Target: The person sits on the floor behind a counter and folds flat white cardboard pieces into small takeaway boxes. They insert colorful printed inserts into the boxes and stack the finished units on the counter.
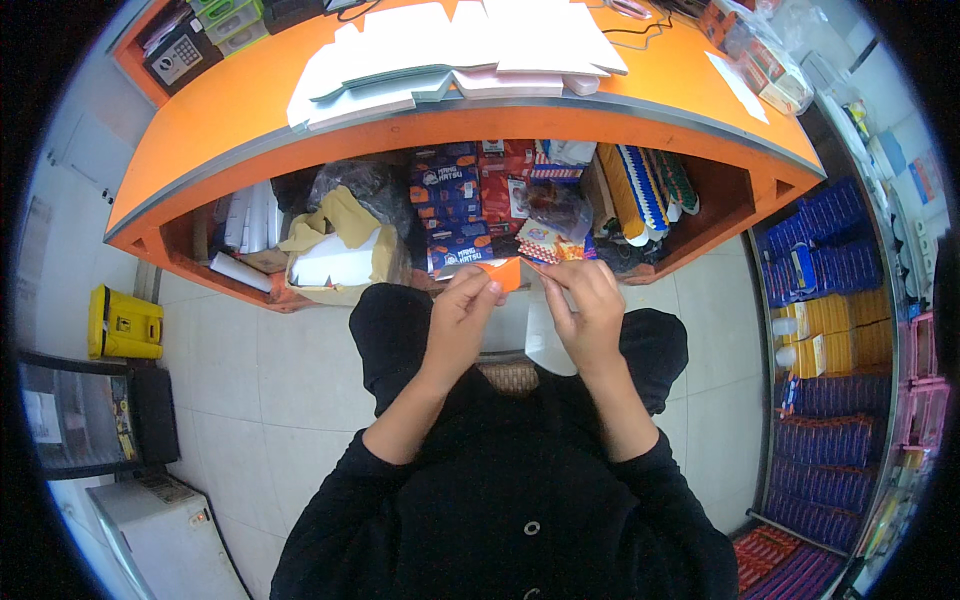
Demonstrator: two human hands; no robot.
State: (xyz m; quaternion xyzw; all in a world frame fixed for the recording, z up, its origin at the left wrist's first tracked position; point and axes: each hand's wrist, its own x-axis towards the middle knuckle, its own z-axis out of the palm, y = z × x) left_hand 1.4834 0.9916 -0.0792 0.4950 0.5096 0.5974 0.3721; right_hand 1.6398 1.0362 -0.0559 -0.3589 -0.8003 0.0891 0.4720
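In front of my knees, both hands grip a thin card piece (509,275) that is orange on one side. My left hand (462,318) pinches its left part between thumb and fingers. At its upper right edge, the thumb and fingers of my right hand (588,302) are pressed together. A long white flap (547,340) with a rounded end hangs down beside my right hand; it appears to belong to the same card piece. My fingers hide part of the card, so its full shape cannot be made out.
An orange desk (230,105) carries stacks of white card (390,50). Beneath it are blue printed boxes (447,190), red boxes (500,170) and an open carton (385,262). A shelf of blue and yellow packs (845,335) stands right. A yellow case (125,323) is left.
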